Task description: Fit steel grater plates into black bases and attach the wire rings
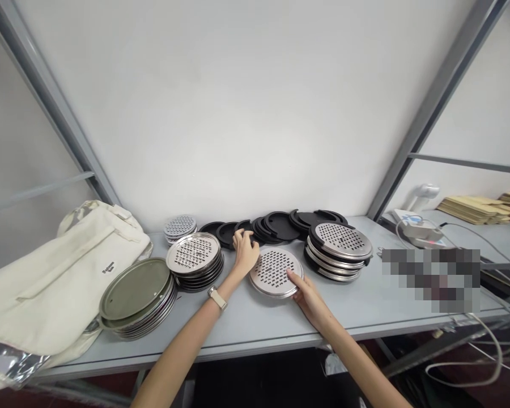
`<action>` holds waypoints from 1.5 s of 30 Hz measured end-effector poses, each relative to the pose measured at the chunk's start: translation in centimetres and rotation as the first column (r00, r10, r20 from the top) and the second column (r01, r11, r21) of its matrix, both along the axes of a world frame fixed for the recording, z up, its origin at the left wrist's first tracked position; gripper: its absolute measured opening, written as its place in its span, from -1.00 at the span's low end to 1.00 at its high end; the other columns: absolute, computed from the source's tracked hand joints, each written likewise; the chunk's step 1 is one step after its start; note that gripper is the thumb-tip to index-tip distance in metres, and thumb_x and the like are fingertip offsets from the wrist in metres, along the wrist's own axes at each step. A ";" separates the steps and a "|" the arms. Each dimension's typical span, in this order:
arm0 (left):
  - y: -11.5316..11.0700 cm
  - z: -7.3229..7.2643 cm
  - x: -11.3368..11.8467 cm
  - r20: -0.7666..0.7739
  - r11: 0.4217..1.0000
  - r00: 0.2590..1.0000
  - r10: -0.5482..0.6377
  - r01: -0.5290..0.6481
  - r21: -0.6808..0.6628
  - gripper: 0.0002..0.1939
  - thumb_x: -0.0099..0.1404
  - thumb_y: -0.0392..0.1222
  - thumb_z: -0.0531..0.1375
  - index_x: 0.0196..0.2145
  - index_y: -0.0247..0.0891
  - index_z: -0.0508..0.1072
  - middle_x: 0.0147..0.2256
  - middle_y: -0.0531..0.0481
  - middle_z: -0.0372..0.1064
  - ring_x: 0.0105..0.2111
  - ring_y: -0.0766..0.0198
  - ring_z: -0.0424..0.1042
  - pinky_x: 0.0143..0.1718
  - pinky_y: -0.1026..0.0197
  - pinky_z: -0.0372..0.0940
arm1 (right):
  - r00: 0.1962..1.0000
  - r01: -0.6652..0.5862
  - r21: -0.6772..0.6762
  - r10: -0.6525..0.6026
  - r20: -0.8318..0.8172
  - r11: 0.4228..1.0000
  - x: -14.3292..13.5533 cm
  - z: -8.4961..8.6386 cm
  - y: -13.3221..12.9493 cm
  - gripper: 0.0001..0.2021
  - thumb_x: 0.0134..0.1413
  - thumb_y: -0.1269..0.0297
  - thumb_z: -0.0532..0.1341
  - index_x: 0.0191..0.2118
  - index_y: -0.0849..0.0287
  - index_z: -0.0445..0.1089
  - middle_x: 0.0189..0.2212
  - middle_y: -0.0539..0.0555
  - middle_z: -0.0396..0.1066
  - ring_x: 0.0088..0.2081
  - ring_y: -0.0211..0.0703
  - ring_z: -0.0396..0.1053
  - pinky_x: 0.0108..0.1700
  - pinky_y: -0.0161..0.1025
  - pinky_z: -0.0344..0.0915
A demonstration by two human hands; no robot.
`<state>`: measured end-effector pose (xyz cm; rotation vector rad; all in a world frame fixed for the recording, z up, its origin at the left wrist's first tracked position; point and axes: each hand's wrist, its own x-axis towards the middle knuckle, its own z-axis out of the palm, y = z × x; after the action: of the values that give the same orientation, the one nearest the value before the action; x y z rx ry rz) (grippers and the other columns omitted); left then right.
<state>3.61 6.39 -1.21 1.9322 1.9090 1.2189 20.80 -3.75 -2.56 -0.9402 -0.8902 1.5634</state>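
Note:
My right hand point(308, 294) grips the near right edge of a round perforated metal disc point(275, 269), thumb on top and fingers underneath. My left hand point(245, 252) is at the disc's far left side, by the row of black round plastic pieces point(280, 225). Its fingers are bent and closed over, and their tips are hidden among the black pieces. To the right stands a stack of metal discs with black rims point(340, 246), perforated on top. Left of my hands is another stack of perforated metal discs point(193, 253), with small white perforated discs point(181, 225) behind it.
Olive-green round plates point(136, 289) are stacked on the left of the grey table point(246, 328). Next to them lies a cream fabric bag point(68, 266). Metal posts rise on both sides before a white wall. Cables and a pixelated area point(431, 280) are at right.

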 end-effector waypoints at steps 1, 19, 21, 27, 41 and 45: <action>0.1 0.4 0.4 -0.017 0.999 0.999 -0.033 0.033 0.009 -0.73 0.21 -0.38 0.09 -0.11 -0.25 0.31 -0.01 -0.19 0.17 0.09 0.08 0.18 0.10 0.01 0.08 | 1.000 0.000 0.001 0.000 0.008 1.000 0.0 0.0 0.0 -0.71 -0.06 0.07 0.34 -0.48 0.17 0.34 -0.61 -0.05 0.27 -0.59 -0.31 0.14 -0.56 -0.34 0.12; 7.3 4.2 6.4 -0.299 0.966 0.954 0.001 -0.079 -0.248 -0.66 0.30 -0.07 0.17 -0.06 -0.35 0.36 -0.08 -0.13 0.34 -0.07 0.11 0.35 0.01 -0.08 0.20 | 1.000 -0.010 -0.009 0.010 -0.012 1.000 -0.1 -0.3 0.0 -0.71 -0.09 0.07 0.36 -0.40 0.19 0.37 -0.57 -0.04 0.31 -0.54 -0.31 0.17 -0.55 -0.39 0.12; 7.5 4.3 6.6 -0.291 0.962 0.957 0.003 -0.082 -0.260 -0.66 0.31 -0.07 0.16 -0.04 -0.33 0.36 -0.04 -0.13 0.32 -0.05 0.11 0.34 0.01 -0.09 0.22 | 1.000 -0.013 -0.003 0.013 -0.013 1.000 -0.1 -0.4 0.1 -0.71 -0.09 0.07 0.36 -0.42 0.19 0.37 -0.58 -0.04 0.30 -0.55 -0.32 0.16 -0.55 -0.39 0.12; 8.0 5.1 8.3 -0.189 0.963 0.974 -0.123 0.071 -0.260 -0.62 0.34 -0.13 0.14 0.07 -0.30 0.28 0.08 -0.17 0.20 0.05 0.05 0.26 0.04 -0.12 0.21 | 1.000 -0.010 -0.002 0.010 0.006 1.000 -0.1 -0.1 0.1 -0.71 -0.10 0.05 0.36 -0.44 0.17 0.37 -0.59 -0.06 0.29 -0.55 -0.31 0.16 -0.54 -0.37 0.10; 11.4 4.4 14.6 0.242 0.810 0.962 -0.129 0.243 -0.533 -0.70 0.34 -0.11 0.14 -0.03 -0.31 0.35 -0.07 -0.12 0.33 -0.15 0.19 0.39 -0.15 0.06 0.36 | 0.998 0.018 -0.035 -0.016 0.054 0.999 -0.3 0.3 -0.1 -0.70 -0.10 0.03 0.35 -0.31 0.12 0.43 -0.53 -0.02 0.38 -0.53 -0.23 0.24 -0.51 -0.31 0.14; 11.7 4.5 14.3 0.298 0.825 0.951 -0.088 0.237 -0.514 -0.69 0.34 -0.10 0.13 -0.03 -0.32 0.35 -0.08 -0.12 0.33 -0.16 0.20 0.39 -0.16 0.06 0.37 | 0.998 0.025 -0.043 -0.023 0.064 0.999 -0.2 0.4 -0.1 -0.72 -0.11 0.04 0.35 -0.34 0.11 0.42 -0.56 -0.04 0.33 -0.55 -0.24 0.19 -0.52 -0.32 0.11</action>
<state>17.95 18.12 3.28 1.5061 1.6695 0.7226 20.59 -3.89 -2.19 -1.0331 -0.8884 1.5457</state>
